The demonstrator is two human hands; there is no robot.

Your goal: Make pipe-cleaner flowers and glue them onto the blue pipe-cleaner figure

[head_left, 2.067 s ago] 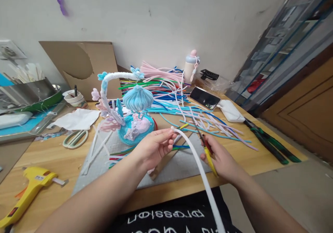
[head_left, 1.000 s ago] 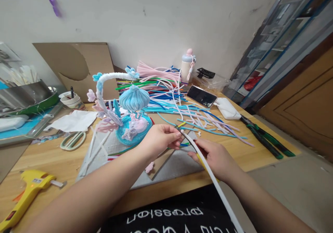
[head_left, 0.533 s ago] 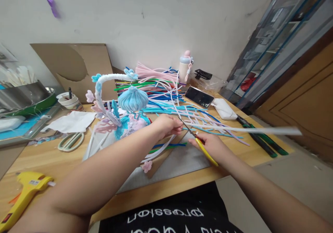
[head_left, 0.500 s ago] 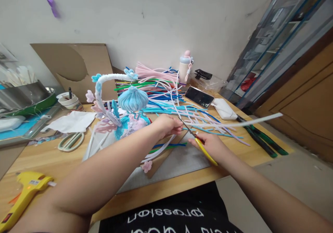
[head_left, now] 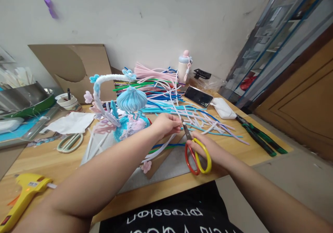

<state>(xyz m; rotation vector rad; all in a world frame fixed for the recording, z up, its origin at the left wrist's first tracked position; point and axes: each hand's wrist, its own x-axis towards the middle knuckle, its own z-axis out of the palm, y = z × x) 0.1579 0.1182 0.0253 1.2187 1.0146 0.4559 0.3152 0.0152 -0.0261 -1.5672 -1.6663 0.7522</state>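
My left hand [head_left: 169, 124] is closed in a pinch over the middle of the table, with the end of a white pipe cleaner [head_left: 176, 105] at its fingertips. My right hand [head_left: 204, 144] grips scissors [head_left: 199, 156] with one red and one yellow handle. Their blades point up and left, the tips close to my left fingertips and looking nearly closed. Left of my hands stands a pipe-cleaner piece with a light-blue ribbed dome [head_left: 132, 99] and a white arched stem [head_left: 110, 77]. A pink flower [head_left: 146, 167] lies below my left wrist.
Loose pipe cleaners [head_left: 156, 71] are heaped behind my hands. A phone [head_left: 198, 96], a white power bank [head_left: 224, 108] and green-black pliers [head_left: 260, 137] lie to the right. On the left are a yellow glue gun [head_left: 28, 191], pale-handled scissors [head_left: 69, 143] and a white cloth [head_left: 70, 122].
The long white pipe cleaner length that stuck out right past the scissors is no longer there. The scissors have turned, so both handle loops now show.
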